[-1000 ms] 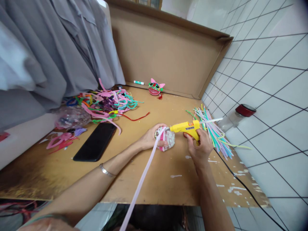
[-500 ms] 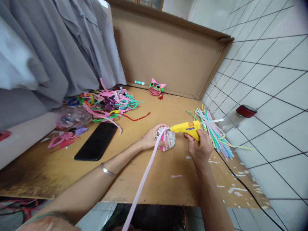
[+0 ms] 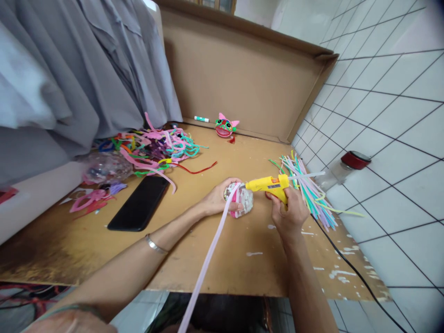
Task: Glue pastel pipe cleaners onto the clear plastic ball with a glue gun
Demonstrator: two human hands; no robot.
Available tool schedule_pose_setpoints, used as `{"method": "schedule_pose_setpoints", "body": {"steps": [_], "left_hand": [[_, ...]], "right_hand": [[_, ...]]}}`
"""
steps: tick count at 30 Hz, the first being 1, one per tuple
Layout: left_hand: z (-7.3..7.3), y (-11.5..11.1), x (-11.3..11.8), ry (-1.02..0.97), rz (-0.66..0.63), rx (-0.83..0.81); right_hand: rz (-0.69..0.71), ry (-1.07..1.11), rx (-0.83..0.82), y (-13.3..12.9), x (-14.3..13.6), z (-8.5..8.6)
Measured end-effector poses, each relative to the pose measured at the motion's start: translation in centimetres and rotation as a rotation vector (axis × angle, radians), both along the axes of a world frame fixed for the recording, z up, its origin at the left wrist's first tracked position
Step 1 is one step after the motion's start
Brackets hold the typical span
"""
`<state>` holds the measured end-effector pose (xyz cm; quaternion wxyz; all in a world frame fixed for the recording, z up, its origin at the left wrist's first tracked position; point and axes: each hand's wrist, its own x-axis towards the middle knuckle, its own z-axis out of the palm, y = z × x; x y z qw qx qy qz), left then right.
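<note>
My left hand (image 3: pixel 218 200) is closed around a small roundish object (image 3: pixel 247 203), whitish and lumpy with a bright pink band; its exact kind I cannot make out. A long pale pink pipe cleaner (image 3: pixel 210 253) runs from the top of this object down past the table's front edge. In my right hand (image 3: pixel 291 216) is a yellow hot glue gun (image 3: pixel 266 183), its fingers wrapped round the handle. The nozzle meets the object beside the pipe cleaner's upper end. From the gun's rear sticks out a clear glue stick (image 3: pixel 308 175).
A black phone (image 3: pixel 138 203) lies left of my arm, near a tangled heap of pipe cleaners (image 3: pixel 156 145). Straight pipe cleaners (image 3: pixel 312 194) and a red-lidded jar (image 3: pixel 338 171) are at right. A small animal-face figure (image 3: pixel 225 127) and a glue tube (image 3: pixel 201 119) sit by the cardboard (image 3: pixel 243 69).
</note>
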<state>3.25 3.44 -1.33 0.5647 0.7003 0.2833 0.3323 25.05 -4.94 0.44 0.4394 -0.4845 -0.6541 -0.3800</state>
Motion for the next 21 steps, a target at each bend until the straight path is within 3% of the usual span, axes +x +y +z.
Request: {"method": "schedule_pose_setpoints", "body": {"steps": [21], "left_hand": [[0.0,0.0,0.1,0.013,0.029,-0.004]], "right_hand": [[-0.072,0.351,-0.258,1.2,0.1,-1.7]]}}
